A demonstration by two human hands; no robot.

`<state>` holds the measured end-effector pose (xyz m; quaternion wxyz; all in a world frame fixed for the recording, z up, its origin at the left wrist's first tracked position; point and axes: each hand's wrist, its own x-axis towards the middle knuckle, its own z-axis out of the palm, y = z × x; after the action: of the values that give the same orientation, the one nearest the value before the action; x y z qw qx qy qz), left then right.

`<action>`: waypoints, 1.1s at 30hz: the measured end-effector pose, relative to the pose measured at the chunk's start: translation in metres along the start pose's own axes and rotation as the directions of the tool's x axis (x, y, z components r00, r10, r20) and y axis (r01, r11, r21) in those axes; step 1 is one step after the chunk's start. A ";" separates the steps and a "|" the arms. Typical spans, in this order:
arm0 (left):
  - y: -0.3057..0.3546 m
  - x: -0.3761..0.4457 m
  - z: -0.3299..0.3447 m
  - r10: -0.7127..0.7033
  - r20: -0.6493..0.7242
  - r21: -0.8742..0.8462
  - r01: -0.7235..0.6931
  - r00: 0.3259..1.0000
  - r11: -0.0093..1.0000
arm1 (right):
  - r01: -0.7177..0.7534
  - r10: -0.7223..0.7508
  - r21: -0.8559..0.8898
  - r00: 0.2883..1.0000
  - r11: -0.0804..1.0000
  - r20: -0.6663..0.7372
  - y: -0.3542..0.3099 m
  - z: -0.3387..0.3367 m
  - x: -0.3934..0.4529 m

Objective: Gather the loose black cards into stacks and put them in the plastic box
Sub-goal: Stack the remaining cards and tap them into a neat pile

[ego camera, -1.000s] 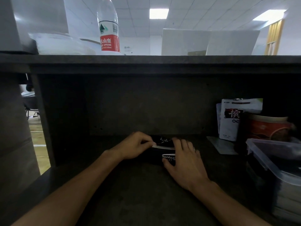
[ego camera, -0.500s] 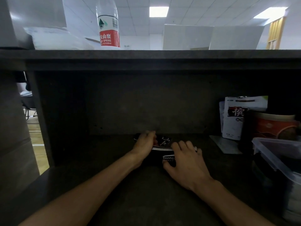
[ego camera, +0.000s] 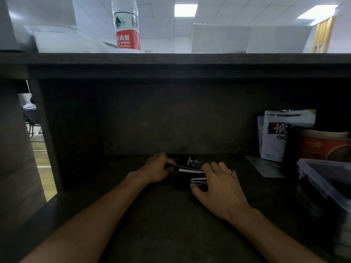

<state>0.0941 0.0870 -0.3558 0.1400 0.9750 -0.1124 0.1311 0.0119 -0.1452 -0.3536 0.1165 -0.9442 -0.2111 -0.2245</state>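
At frame centre, the left hand (ego camera: pixel 158 168) pinches loose black cards (ego camera: pixel 192 161) while the right hand (ego camera: pixel 218 184) clasps the stack (ego camera: pixel 190 170) on the tabletop (ego camera: pixel 161 224). Edges should be squared before transfer to the plastic box (ego camera: pixel 322 179), lower right.

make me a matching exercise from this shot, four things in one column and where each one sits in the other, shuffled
Things:
1. water bottle
2. plastic box
3. white pouch
4. stack of black cards

Places:
A. between the left hand and the right hand
B. on top of the upper shelf board
C. at the right edge of the lower surface, nearest the camera
D. upright against the back wall, right of the hands

Pairs: 1-B, 2-C, 3-D, 4-A
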 end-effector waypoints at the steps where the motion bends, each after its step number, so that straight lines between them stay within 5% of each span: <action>1: 0.001 -0.003 -0.001 0.043 0.011 0.030 -0.043 0.999 0.999 | 0.000 0.000 0.004 1.000 1.000 -0.004 0.000 0.000 -0.001; 6: 0.012 -0.018 -0.010 0.003 0.149 0.013 -0.005 0.989 1.000 | 0.011 -0.011 0.031 1.000 0.999 0.000 0.000 -0.003 -0.002; 12: 0.023 -0.027 -0.023 0.052 0.162 0.079 -0.065 0.985 0.995 | 0.023 -0.023 0.039 1.000 0.999 0.015 0.000 -0.006 -0.006; 18: 0.032 -0.042 -0.022 0.293 -0.043 0.318 -0.265 0.955 0.910 | 0.010 -0.011 0.038 1.000 0.999 0.014 0.002 -0.004 -0.006; 22: 0.037 -0.042 -0.023 0.237 -0.080 -0.093 -0.244 0.968 0.965 | -0.010 0.016 0.094 0.998 0.995 -0.063 0.002 -0.001 -0.005; 26: 0.047 -0.039 -0.025 0.045 -0.013 -0.465 -0.046 0.999 0.884 | 0.018 -0.012 0.094 0.998 0.995 -0.069 0.004 0.003 -0.004; 29: 0.055 -0.038 -0.029 -0.097 0.094 -0.658 0.135 0.991 0.740 | 0.036 -0.032 0.076 0.998 0.996 -0.051 0.007 0.005 -0.003; 33: 0.067 -0.036 -0.022 -0.299 0.142 -0.873 0.261 0.944 0.411 | 0.032 -0.026 0.093 0.998 0.995 -0.064 0.006 0.006 -0.003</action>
<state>0.0383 0.0375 -0.3298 0.6449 0.7629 0.0032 0.0466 0.0146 -0.1501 -0.3607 0.1641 -0.9269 -0.2315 -0.2457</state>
